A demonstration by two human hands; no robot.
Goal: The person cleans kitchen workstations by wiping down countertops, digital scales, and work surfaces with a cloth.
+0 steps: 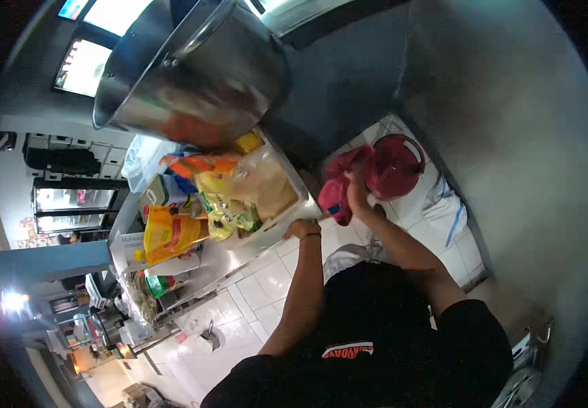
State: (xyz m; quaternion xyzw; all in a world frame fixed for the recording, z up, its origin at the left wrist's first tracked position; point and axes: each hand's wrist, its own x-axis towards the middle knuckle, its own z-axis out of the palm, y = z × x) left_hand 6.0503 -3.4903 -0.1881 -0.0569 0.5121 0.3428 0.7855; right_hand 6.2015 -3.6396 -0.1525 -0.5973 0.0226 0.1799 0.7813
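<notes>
My right hand point(356, 195) is closed on a soft red bundle point(334, 196) with a dark blue patch; whether it is a cloth or a bag, I cannot tell. Just beyond it, a red bucket point(394, 170) with a pale handle stands on the tiled floor. My left hand point(303, 229) is at the edge of the steel table point(243, 257), its fingers curled against the rim. Close to that hand on the table lie a clear plastic bag of beige contents point(266, 182) and a yellow-green packet point(222, 211).
A large steel pot point(198, 81) stands at the table's far end. A yellow pouch point(170, 233) and other packages crowd the tabletop. A white cloth with a blue stripe point(447, 214) lies on the floor by the dark wall. A metal scoop-like object point(209, 333) rests on the tiles.
</notes>
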